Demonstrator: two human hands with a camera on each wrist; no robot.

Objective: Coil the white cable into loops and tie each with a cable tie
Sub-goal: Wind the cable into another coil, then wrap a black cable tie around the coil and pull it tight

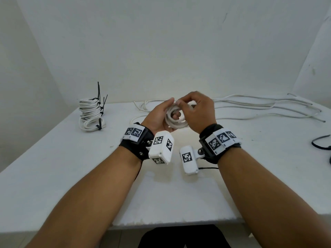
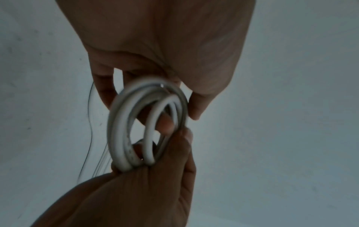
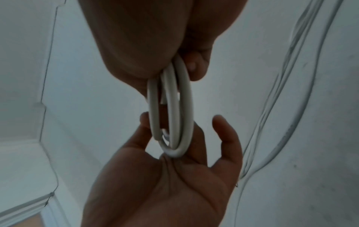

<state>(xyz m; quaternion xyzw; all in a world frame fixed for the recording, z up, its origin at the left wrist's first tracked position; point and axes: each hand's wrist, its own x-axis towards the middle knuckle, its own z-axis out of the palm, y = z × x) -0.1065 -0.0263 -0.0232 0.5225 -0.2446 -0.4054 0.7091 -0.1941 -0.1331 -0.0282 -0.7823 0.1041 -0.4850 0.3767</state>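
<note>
Both hands are up over the white counter [image 1: 53, 176], and between them sits the coil [image 1: 176, 117] of white cable, held clear of the surface near the far middle. The right hand [image 1: 198, 111] has its grip closed on the top of the coil, fingers [image 3: 196, 64] curled over and pinching the strands. The left hand [image 1: 157, 117] cradles the lower side, palm up, fingers loosely bent around the loops with the thumb lying against them; in the right wrist view one fingertip [image 3: 219, 121] stands free of the cable. From the left wrist view I count three, maybe four turns in the coil [image 2: 147, 122]; the blur makes it hard to be sure.

Around them: at far left stands a stack of finished coils [image 1: 91, 113], bound with black cable ties [image 1: 99, 93] whose tails poke upward, about four ties visible. The exact number of coils in that stack I cannot tell. Behind the hands and trailing away to the right lie loose white cable lengths [image 1: 268, 106], several strands running side by side along the back edge of the counter. At the right edge a dark cord [image 1: 320, 142] curls into view. Each wrist carries a black strap with a white camera block [image 1: 161, 149] bearing printed markers, two blocks in all. Nothing lies between the hands and the stack.
</note>
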